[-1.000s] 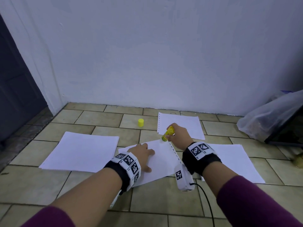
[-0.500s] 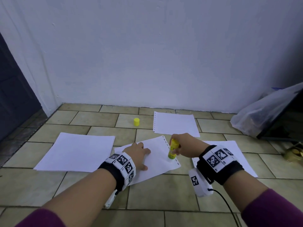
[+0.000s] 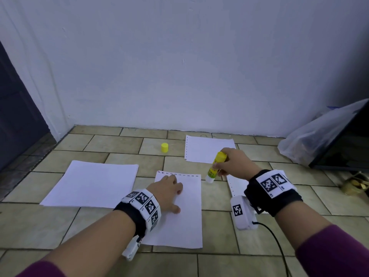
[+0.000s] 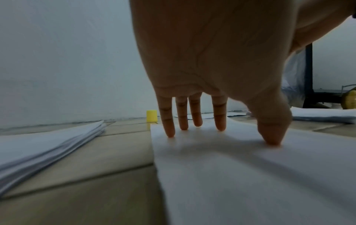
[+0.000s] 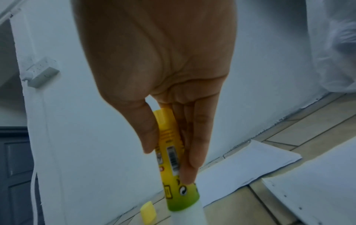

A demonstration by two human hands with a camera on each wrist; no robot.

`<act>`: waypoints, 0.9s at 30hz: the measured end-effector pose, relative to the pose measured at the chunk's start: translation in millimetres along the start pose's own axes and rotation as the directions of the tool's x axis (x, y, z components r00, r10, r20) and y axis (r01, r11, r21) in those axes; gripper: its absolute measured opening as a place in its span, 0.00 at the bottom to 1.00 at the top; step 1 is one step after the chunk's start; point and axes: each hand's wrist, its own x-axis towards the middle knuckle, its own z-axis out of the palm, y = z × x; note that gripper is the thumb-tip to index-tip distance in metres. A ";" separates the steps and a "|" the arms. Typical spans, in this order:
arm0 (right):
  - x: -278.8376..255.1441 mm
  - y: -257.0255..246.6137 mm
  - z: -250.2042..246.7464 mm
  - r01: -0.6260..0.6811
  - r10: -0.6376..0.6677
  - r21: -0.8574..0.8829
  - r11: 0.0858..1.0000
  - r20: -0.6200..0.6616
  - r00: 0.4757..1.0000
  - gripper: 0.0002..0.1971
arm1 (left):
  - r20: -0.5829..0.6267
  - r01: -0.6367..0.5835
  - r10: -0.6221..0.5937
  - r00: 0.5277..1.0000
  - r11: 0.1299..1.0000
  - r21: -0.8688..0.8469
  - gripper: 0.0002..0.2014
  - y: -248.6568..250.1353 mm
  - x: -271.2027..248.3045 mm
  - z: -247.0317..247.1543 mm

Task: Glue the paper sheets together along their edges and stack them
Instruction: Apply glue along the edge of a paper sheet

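A white sheet (image 3: 185, 220) with a perforated far edge lies square in front of me on the tiled floor. My left hand (image 3: 169, 191) presses it flat, its straight fingertips (image 4: 219, 127) down on the paper (image 4: 250, 175). Off the sheet's far right corner, my right hand (image 3: 231, 163) grips a yellow-green glue stick (image 3: 215, 165) tilted tip-down, thumb and fingers (image 5: 194, 152) along the glue stick's barrel (image 5: 173, 159). Its white tip hovers just above the floor tile. The yellow cap (image 3: 164, 147) stands on the floor toward the wall.
A stack of white sheets (image 3: 91, 182) lies to the left. One sheet (image 3: 207, 148) lies near the wall, another (image 3: 237, 184) under my right wrist. A clear plastic bag (image 3: 317, 136) and a dark frame (image 3: 351, 140) sit at the right. A dark door (image 3: 18, 108) stands left.
The sheet under my left hand has turned from slanted to square with me. My right hand lifted the glue stick off its perforated edge and moved it right, beyond the corner.
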 end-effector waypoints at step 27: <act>40.7 -30.9 68.0 0.240 -0.202 -0.291 0.926 0.153 0.967 0.13 | -0.035 0.063 -0.062 0.997 0.998 0.005 0.36 -6.6 8.4 2.9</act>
